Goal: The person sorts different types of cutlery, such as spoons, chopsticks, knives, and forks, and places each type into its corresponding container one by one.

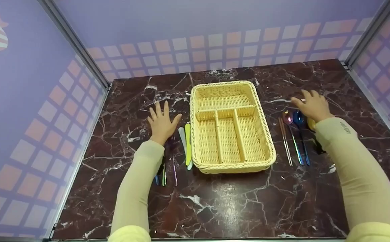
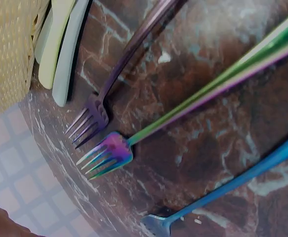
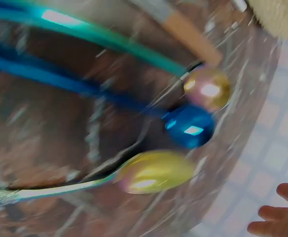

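Head view: patterned lilac panels (image 1: 215, 20) enclose a worktop (image 1: 228, 208) of dark red-brown marbled stone. Near its middle stands a pale yellow wicker basket (image 1: 233, 167), one wide compartment across the far end and three narrow ones side by side at the near end. Two pale arm sleeves (image 1: 359, 174) reach in, one on each side of the basket. Left hand (image 1: 162, 124): released, fingers spread, above the cutlery on the basket's left. Right hand (image 1: 313, 106): likewise released, fingers fanned, just beyond the spoons; contact with the worktop cannot be told for either.

Right wrist view: three spoons lie in a row, a pink-gold spoon (image 3: 207, 89) close beside a blue spoon (image 3: 190, 126), then a yellow-gold spoon (image 3: 156, 172). Left wrist view: a purple fork (image 2: 95, 113) and a rainbow fork (image 2: 116, 145), heads nearly touching; a blue utensil (image 2: 232, 185) lies farther out, type unclear.

Knives, yellow-green (image 1: 188, 144) and pale grey, lie along the basket's left wall. Brown-and-silver chopsticks (image 1: 285, 144) lie between basket and spoons.
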The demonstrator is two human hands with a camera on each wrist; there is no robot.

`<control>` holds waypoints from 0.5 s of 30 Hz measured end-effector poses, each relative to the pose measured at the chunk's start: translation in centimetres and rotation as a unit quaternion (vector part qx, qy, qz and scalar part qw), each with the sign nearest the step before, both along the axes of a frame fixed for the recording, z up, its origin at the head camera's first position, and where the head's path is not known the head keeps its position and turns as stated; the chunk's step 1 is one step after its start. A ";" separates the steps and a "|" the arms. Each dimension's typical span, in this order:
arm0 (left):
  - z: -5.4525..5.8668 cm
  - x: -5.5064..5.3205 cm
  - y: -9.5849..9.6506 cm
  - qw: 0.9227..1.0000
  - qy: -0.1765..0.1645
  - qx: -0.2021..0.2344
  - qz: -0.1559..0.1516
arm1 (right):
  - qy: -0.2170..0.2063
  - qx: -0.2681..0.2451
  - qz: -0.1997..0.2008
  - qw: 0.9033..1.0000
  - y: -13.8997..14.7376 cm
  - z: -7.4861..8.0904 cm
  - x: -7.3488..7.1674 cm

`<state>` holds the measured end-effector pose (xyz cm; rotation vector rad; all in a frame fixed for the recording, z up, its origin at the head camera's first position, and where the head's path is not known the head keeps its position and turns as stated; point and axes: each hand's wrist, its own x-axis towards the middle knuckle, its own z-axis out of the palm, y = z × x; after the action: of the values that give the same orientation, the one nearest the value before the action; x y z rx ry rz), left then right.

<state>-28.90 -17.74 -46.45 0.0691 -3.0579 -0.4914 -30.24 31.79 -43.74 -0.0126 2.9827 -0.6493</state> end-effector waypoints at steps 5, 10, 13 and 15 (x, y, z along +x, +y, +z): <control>-0.3 0.3 0.6 1.000 -0.002 0.003 -0.002 | -0.040 -0.012 -0.033 0.999 3.9 -2.1 1.8; -0.5 0.4 1.3 1.000 0.001 0.005 -0.007 | -0.100 -0.017 -0.046 0.994 6.3 -3.3 3.6; -0.6 0.3 1.5 1.000 0.006 0.003 -0.013 | -0.185 -0.063 -0.042 0.980 7.1 -3.3 4.1; -0.7 0.2 1.5 1.000 0.007 0.001 -0.013 | -0.253 -0.088 -0.027 0.963 7.3 -3.1 4.2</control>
<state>-28.65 -16.27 -47.14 0.0250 -3.0485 -0.4946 -26.04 39.05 -46.88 0.1937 2.4368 -0.7824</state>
